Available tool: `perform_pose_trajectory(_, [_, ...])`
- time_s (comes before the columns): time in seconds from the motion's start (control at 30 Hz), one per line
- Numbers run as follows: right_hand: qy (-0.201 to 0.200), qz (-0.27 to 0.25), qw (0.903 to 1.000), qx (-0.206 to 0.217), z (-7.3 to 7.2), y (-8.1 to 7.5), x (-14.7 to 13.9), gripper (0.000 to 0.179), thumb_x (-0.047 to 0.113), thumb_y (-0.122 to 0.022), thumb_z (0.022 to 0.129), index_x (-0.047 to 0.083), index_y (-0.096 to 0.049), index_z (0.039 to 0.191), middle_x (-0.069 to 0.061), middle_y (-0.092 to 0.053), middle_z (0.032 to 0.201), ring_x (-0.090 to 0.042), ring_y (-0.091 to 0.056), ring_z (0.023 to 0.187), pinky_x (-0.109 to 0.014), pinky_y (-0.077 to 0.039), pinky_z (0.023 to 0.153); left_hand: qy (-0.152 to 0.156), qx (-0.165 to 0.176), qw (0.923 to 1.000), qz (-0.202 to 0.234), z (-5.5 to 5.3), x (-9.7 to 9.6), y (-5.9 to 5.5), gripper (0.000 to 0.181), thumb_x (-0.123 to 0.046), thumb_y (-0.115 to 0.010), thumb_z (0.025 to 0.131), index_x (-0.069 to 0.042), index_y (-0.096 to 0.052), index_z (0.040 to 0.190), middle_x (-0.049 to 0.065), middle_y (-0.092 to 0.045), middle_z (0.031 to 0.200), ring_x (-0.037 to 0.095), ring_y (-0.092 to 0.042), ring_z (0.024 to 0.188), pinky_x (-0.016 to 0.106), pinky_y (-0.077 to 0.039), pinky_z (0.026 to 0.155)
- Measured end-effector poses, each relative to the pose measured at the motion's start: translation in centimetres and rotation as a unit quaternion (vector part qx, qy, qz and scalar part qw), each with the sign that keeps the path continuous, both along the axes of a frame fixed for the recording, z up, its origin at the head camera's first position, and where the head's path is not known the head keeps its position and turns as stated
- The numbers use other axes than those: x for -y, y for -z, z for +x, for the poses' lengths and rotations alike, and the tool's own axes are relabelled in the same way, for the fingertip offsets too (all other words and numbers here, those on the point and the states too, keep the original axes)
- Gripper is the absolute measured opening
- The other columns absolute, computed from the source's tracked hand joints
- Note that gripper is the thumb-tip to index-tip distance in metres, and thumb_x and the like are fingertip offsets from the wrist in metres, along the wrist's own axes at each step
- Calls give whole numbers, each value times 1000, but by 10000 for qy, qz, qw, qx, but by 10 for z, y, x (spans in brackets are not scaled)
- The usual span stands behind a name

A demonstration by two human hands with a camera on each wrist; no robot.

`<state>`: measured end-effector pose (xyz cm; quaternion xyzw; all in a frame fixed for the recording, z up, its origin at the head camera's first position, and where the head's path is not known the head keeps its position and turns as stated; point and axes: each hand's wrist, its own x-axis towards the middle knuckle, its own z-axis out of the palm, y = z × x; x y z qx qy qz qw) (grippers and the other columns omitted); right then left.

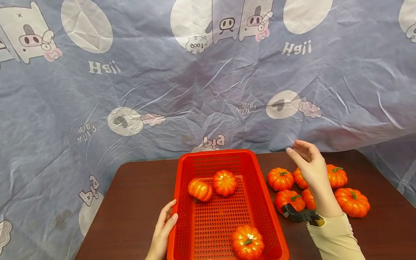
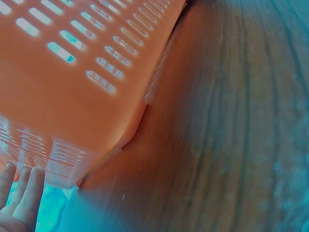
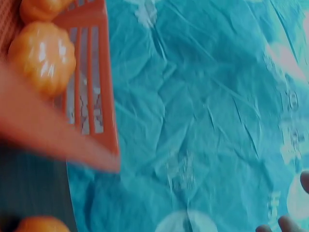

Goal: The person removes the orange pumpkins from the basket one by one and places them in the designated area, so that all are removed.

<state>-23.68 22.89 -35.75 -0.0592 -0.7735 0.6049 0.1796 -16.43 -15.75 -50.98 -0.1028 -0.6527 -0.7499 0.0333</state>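
A red plastic basket (image 1: 219, 217) with perforated walls stands on the table. Three small orange pumpkins lie in it: one pumpkin (image 1: 247, 243) near the front right corner, a second pumpkin (image 1: 225, 183) and a tilted third pumpkin (image 1: 200, 189) side by side toward the back. My left hand (image 1: 162, 233) rests against the basket's left rim, its fingers (image 2: 33, 195) nearly straight along the wall in the left wrist view. My right hand (image 1: 310, 166) is raised over the pumpkins right of the basket, fingers loosely bent and nothing between them. Only fingertips (image 3: 286, 224) of it show in the right wrist view.
Several more pumpkins (image 1: 352, 203) sit in a group on the brown table (image 1: 126, 219), right of the basket, partly hidden by my right forearm. A black strap-like mount (image 1: 300, 214) is on the right wrist. A grey-blue printed cloth (image 1: 204, 85) hangs behind the table.
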Motion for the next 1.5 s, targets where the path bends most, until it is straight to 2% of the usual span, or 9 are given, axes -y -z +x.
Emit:
perform_pose_trajectory(0.07, [-338,169,9992,-84,-4,-2,10,53,28,-64,90,5,-45,134,-3,-51,126,-16,-50,117,-14,-40,85,-38,9,10000,-64,0,0,0,43,-17,-42,99,-14,-35,141,19,-38,139,26,-43,120,31,-43,91])
perform_pose_trajectory(0.23, [-981,367,9941,-279,-12,-7,35,57,29,-63,90,2,-42,136,-14,-48,133,-28,-46,123,-35,-36,99,-111,52,9998,-185,-1,-1,1,43,-18,-43,99,-16,-36,141,13,-32,145,19,-31,129,24,-37,96])
perform_pose_trajectory(0.33, [-1237,432,9905,-409,-17,-11,50,54,26,-63,91,0,-43,134,-17,-47,133,-32,-45,122,-44,-32,101,-116,47,9998,-172,-1,-1,1,43,-18,-43,99,-15,-36,141,14,-33,145,20,-34,127,25,-38,95])
perform_pose_trajectory(0.5, [-1539,490,9857,-483,-24,-14,75,48,22,-63,91,1,-46,130,-18,-49,131,-31,-46,121,-45,-35,100,-176,36,9996,-200,-1,0,1,42,-17,-43,99,-15,-37,141,16,-37,141,20,-41,121,28,-41,93])
perform_pose_trajectory(0.67, [-1832,563,9803,-485,-28,-11,102,46,24,-67,88,4,-50,127,-14,-52,128,-28,-48,119,-42,-40,97,-207,35,9995,-250,-1,0,0,43,-17,-43,99,-16,-37,141,14,-36,143,18,-36,126,25,-38,95])
perform_pose_trajectory(0.8, [-2020,709,9758,-435,-28,-5,123,46,26,-69,86,8,-53,126,-11,-54,126,-29,-54,112,-41,-44,92,-152,44,9998,-152,-1,0,0,43,-17,-43,99,-15,-36,141,16,-37,141,20,-40,123,28,-40,93])
perform_pose_trajectory(1.13, [-2332,854,9675,-470,-28,17,161,41,22,-69,85,8,-56,121,-9,-59,121,-22,-55,110,-39,-46,90,55,12,9999,96,0,0,0,42,-15,-41,100,-13,-34,141,22,-40,135,28,-49,113,34,-47,87])
perform_pose_trajectory(1.37, [-2623,723,9620,-248,-31,35,171,37,19,-70,84,8,-58,118,-10,-61,117,-25,-57,109,-40,-46,89,-17,-11,10000,-2,0,0,0,43,-16,-42,99,-13,-35,141,20,-40,136,24,-48,115,32,-46,88])
perform_pose_trajectory(1.5, [-2851,766,9554,-95,-34,46,175,39,18,-70,85,9,-57,120,-11,-60,119,-29,-57,109,-43,-46,89,-74,-30,10000,-46,0,0,0,43,-16,-43,99,-13,-36,141,19,-40,136,24,-47,115,32,-45,89])
